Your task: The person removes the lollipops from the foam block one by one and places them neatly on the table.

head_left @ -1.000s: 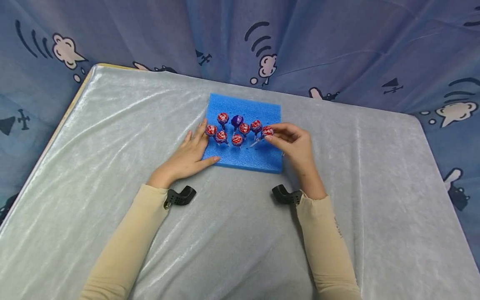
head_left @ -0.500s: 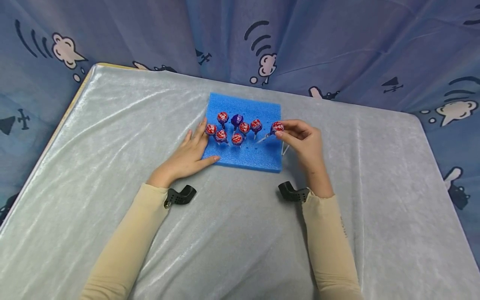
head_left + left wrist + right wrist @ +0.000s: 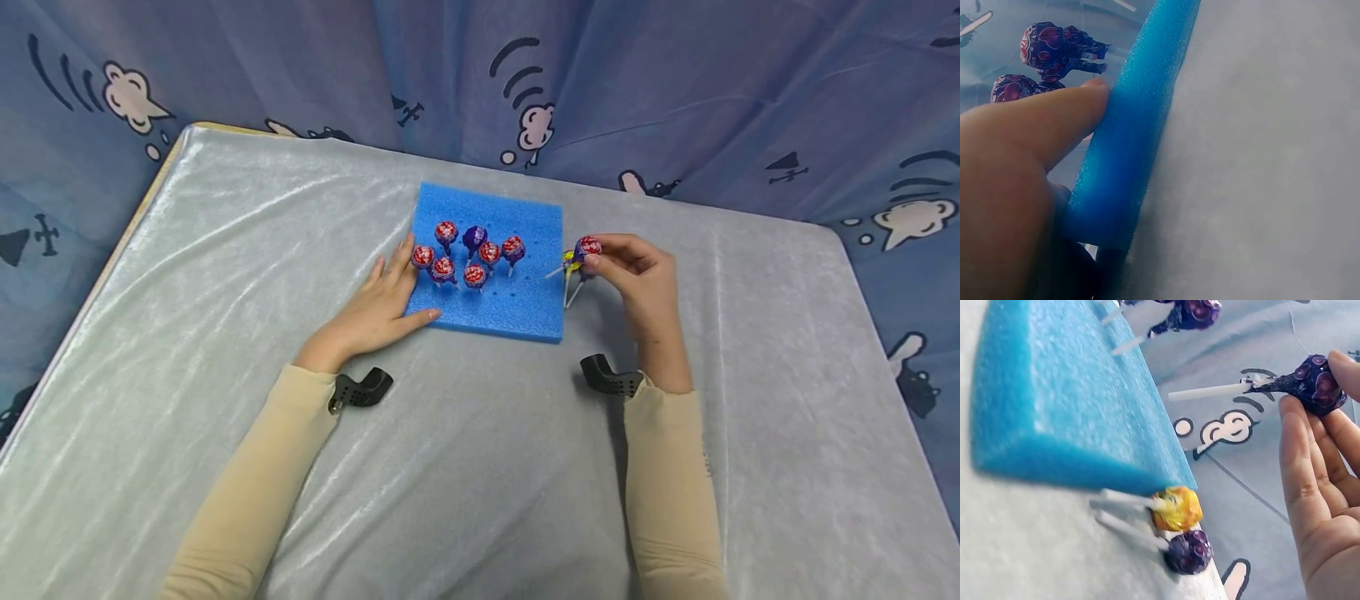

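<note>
The right hand [image 3: 637,271] has its thumb and fingertips closed on the wrapped head of a lollipop [image 3: 1317,386], the thumb on one side of the candy and the fingers on the other. The held lollipop lies at the very tips of the fingers, on the left side of that hand, its white stick pointing away from the palm toward a blue foam block [image 3: 495,318] and touching nothing in the right wrist view. Below the held lollipop, just beside the block's right edge, a yellow lollipop [image 3: 1177,510] and a purple lollipop [image 3: 1189,552] lie next to each other on the grey cloth [image 3: 465,467], apart from the hand. The left hand [image 3: 371,312] is spread, thumb well apart from the straight fingers; the fingers lie along the block's left side and the thumb rests at its front edge. Seven lollipops stand in the block by their sticks, the leftmost red-topped lollipop [image 3: 423,256] close to the left fingertips and the rightmost red-topped lollipop [image 3: 513,247] well apart from the right hand.
</note>
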Available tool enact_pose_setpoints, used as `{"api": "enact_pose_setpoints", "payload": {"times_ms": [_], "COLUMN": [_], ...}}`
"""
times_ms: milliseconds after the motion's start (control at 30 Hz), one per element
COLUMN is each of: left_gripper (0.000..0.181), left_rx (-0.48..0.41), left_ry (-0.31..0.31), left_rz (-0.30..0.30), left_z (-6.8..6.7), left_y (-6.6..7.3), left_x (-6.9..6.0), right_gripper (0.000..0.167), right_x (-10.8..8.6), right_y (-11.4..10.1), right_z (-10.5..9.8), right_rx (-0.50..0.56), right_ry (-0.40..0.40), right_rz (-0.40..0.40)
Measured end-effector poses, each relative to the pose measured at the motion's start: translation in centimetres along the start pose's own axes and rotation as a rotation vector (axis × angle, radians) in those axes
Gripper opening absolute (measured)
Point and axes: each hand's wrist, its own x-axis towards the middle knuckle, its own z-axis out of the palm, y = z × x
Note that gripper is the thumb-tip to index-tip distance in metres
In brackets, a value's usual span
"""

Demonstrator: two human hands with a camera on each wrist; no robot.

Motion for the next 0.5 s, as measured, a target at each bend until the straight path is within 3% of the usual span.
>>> {"api": "enact_pose_setpoints", "payload": {"times_ms": [333,500], "left_gripper": [0.083,0.082], "left_rx": [0.003,0.003], "left_ry": [0.001,0.003], "left_rz": [-0.006,-0.007], "left_z": [-0.1,0.0], "left_y": [0.1,0.1], "left_x": [0.0,0.0], "right_gripper": [0.018,0.017], "right_x": [0.0,0.0], "right_y": [0.1,0.5], "right_z": [-1.3,-2.0], "right_rx": [0.055,0.124], "right_ry": [0.014,0.013], "right_rz": [0.011,0.081]}}
